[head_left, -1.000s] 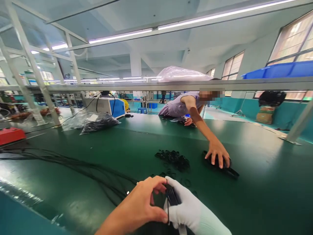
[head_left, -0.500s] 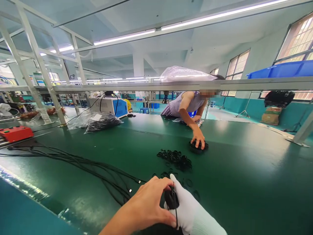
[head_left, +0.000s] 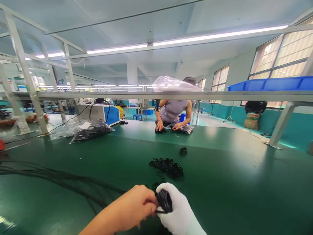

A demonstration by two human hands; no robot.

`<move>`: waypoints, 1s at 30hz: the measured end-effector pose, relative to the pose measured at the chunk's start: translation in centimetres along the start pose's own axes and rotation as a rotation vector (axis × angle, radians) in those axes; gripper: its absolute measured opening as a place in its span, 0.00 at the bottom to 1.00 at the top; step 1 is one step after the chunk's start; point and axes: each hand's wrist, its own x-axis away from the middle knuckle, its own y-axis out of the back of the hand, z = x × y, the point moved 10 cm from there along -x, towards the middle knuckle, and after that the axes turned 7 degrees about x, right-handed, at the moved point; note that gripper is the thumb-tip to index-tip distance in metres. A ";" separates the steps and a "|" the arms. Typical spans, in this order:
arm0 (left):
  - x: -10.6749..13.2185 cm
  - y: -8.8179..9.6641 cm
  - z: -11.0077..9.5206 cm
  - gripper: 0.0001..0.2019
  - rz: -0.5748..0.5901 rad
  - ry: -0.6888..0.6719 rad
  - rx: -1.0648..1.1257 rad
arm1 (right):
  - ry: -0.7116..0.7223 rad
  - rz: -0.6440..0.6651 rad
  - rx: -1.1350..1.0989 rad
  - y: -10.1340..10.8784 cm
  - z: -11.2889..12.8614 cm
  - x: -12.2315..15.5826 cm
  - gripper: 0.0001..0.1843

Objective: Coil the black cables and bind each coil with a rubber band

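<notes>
My bare left hand (head_left: pixel 133 209) and my white-gloved right hand (head_left: pixel 179 210) meet at the bottom centre over the green table (head_left: pixel 232 182). Together they grip a small coiled black cable bundle (head_left: pixel 164 200); the left fingers pinch its side and the right hand wraps round it. Just beyond lies a pile of small black rings (head_left: pixel 167 165). A single black ring bundle (head_left: pixel 183 151) sits farther out. Long black cables (head_left: pixel 61 179) run in from the left toward my hands.
A co-worker in a sleeveless top (head_left: pixel 172 111) stands across the table, both hands on black items at the far edge. A plastic bag of black parts (head_left: pixel 89 129) and a blue-and-white machine (head_left: pixel 101 112) sit far left. A metal shelf rail carries a blue bin (head_left: pixel 271 84).
The co-worker has pulled the outstretched arm back from the middle of the table and stands upright at the far edge. My hands stay closed on the cable bundle, slightly lower in view.
</notes>
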 end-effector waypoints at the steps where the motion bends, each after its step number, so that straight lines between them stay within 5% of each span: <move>1: 0.0 -0.1 0.5 0.11 -0.031 -0.005 -0.001 | 0.022 0.043 -0.064 -0.2 0.3 0.1 0.17; 4: -0.1 -1.3 0.8 0.10 -0.025 -0.018 -0.007 | 0.044 0.233 -0.476 -1.4 0.6 0.8 0.21; 7: -0.1 -1.4 0.4 0.06 -0.027 0.056 0.236 | 0.028 0.382 -0.826 -2.4 0.7 1.5 0.27; 12: 0.7 0.7 -2.4 0.13 -0.145 -0.117 0.801 | 0.025 0.424 -0.945 -2.8 1.1 1.5 0.29; 14: 1.3 1.2 -2.8 0.16 -0.217 -0.178 0.743 | -0.054 0.375 -0.860 -2.6 0.7 1.4 0.27; 21: 2.3 0.6 -5.0 0.23 -0.430 -0.387 -0.024 | -0.295 0.471 -0.607 -4.2 -0.8 2.6 0.11; 25: 1.7 0.8 -3.8 0.21 -0.524 -0.335 0.012 | -0.249 0.513 -0.883 -4.9 -1.0 2.6 0.25; 30: 1.6 1.4 -2.5 0.17 -0.539 -0.278 0.138 | -0.226 0.619 -1.059 -5.9 -1.0 2.9 0.23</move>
